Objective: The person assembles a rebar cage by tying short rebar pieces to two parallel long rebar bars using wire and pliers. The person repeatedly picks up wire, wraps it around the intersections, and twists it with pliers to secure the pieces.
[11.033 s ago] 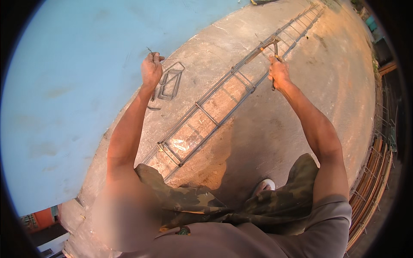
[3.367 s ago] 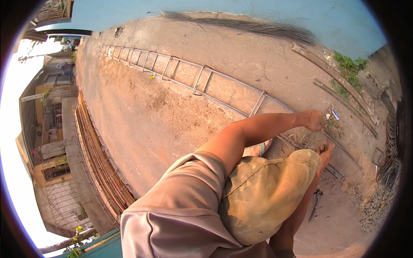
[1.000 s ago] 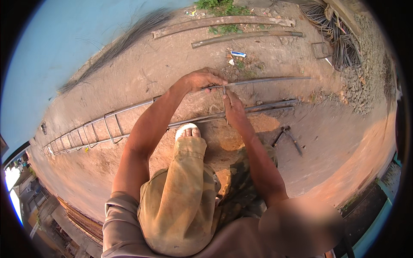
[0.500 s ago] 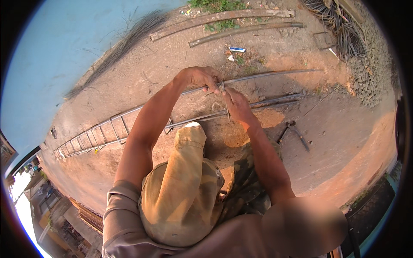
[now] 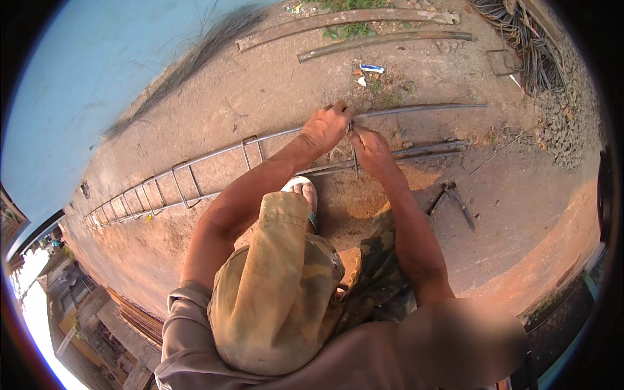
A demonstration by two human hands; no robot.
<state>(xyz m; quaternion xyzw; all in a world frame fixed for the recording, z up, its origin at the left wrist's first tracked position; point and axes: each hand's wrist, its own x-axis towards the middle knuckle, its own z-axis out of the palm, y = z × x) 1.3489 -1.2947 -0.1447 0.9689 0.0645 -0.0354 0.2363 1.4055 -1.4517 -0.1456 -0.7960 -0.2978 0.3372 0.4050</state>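
Note:
A ladder-like rebar cage (image 5: 174, 170) of long steel bars and bent stirrups lies along the ground. My left hand (image 5: 328, 123) is closed over its far bar (image 5: 416, 109), where a single stirrup (image 5: 355, 159) crosses. The fingers hide what they grip. Just to the right, my right hand (image 5: 370, 146) pinches the upper part of that stirrup, close to the left fingertips. The stirrup hangs from the far bar toward the near bars (image 5: 429, 151). A pair of pincers (image 5: 450, 198) lies with handles spread on the ground, right of my right forearm.
My sandalled foot (image 5: 303, 188) stands beside the near bars. Beyond lie two long poles (image 5: 390, 37) and a blue-white wrapper (image 5: 372, 68). A bundle of stirrups (image 5: 530, 52) and gravel (image 5: 562, 123) are at far right. Thin wires (image 5: 195, 62) lean along the blue wall (image 5: 84, 71).
My left hand has turned and curled over the far bar, its fingers now on the far side. The view has shifted slightly, and my foot shows more. The right hand keeps its pinch.

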